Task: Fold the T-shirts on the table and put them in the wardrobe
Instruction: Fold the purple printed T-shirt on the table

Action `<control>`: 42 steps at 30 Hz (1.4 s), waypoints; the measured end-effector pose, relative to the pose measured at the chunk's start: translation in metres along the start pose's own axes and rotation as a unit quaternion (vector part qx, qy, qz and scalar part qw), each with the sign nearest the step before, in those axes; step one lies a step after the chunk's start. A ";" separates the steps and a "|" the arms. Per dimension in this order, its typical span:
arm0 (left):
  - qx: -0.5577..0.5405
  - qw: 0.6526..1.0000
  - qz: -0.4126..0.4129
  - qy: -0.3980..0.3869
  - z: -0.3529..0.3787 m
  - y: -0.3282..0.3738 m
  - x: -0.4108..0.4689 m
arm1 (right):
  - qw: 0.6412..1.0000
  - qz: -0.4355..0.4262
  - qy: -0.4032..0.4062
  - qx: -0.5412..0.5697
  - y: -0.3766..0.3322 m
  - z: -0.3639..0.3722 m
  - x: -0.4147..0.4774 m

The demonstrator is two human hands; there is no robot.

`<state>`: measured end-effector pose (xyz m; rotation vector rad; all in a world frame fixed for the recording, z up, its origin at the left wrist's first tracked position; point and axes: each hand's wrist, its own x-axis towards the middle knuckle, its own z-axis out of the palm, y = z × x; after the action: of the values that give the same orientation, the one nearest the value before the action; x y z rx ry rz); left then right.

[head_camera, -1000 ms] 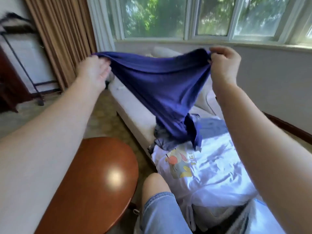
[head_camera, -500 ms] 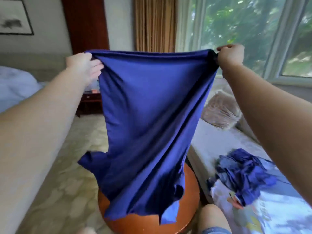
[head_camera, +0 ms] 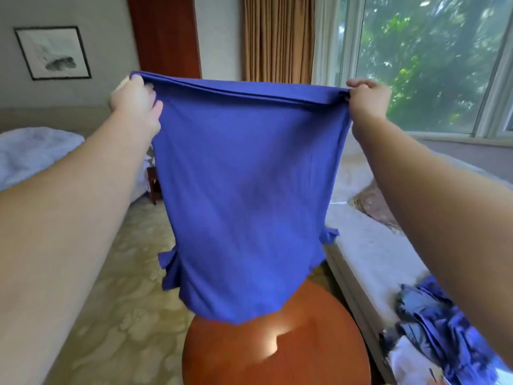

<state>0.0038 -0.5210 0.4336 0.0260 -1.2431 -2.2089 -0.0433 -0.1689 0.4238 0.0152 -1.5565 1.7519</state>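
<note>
A blue T-shirt (head_camera: 244, 204) hangs upside down in the air, spread flat, its hem at the top and its sleeves sticking out near the bottom. My left hand (head_camera: 136, 104) grips the hem's left corner and my right hand (head_camera: 366, 100) pinches the right corner, both arms stretched forward. The shirt's lower edge hangs just over the round brown wooden table (head_camera: 277, 351). At the lower right, a crumpled heap of dark blue clothes (head_camera: 433, 326) lies on a white garment (head_camera: 405, 357).
A cream window seat (head_camera: 369, 245) with a brown cushion (head_camera: 374, 204) runs along the right under the window. A bed with white bedding (head_camera: 33, 151) stands at the left. Patterned carpet (head_camera: 125, 301) covers the floor. A dark wooden panel (head_camera: 163, 34) and curtains (head_camera: 277, 37) are behind.
My view turned left from the window seat toward the room. The shirt came up off the pile and now hangs flat and fully spread over the round table.
</note>
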 end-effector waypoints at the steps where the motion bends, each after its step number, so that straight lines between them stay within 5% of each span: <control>1: 0.004 1.000 0.007 -0.010 -0.001 0.009 -0.002 | 1.000 -0.003 0.004 0.006 -0.006 -0.004 0.004; 6: 0.130 0.990 0.017 -0.055 -0.032 0.016 -0.052 | 0.999 0.028 -0.018 -0.024 -0.004 -0.060 -0.021; 10: 0.280 0.957 0.010 -0.074 -0.080 -0.009 -0.094 | 0.973 0.139 -0.149 -0.106 0.031 -0.135 -0.061; 17: 0.426 0.840 -0.232 -0.243 -0.166 -0.094 -0.171 | 0.882 0.300 -0.278 -0.233 0.116 -0.226 -0.147; 20: 0.517 0.698 -0.358 -0.342 -0.191 -0.126 -0.201 | 0.729 0.422 -0.429 -0.325 0.139 -0.244 -0.174; 23: 0.569 0.527 -0.464 -0.428 -0.204 -0.156 -0.215 | 0.491 0.434 -0.538 -0.531 0.162 -0.253 -0.193; 25: 0.600 0.461 -0.486 -0.438 -0.204 -0.176 -0.216 | 0.406 0.429 -0.560 -0.582 0.175 -0.248 -0.202; 28: 0.686 0.444 -0.435 -0.378 -0.209 -0.210 -0.205 | 0.428 0.413 -0.545 -0.591 0.197 -0.234 -0.209; 33: 0.757 0.477 -0.267 -0.358 -0.220 -0.290 -0.194 | 0.583 0.255 -0.480 -0.604 0.264 -0.191 -0.221; 38: 0.762 0.453 -0.271 -0.375 -0.239 -0.376 -0.212 | 0.549 0.124 -0.595 -0.574 0.329 -0.142 -0.293; 42: 0.776 0.434 -0.255 -0.380 -0.244 -0.428 -0.234 | 0.539 0.150 -0.590 -0.582 0.387 -0.138 -0.342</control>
<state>0.0601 -0.4273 -0.1009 0.1484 -3.6686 -0.2982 0.0501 -0.2126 -0.1013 0.3459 -3.6242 0.2637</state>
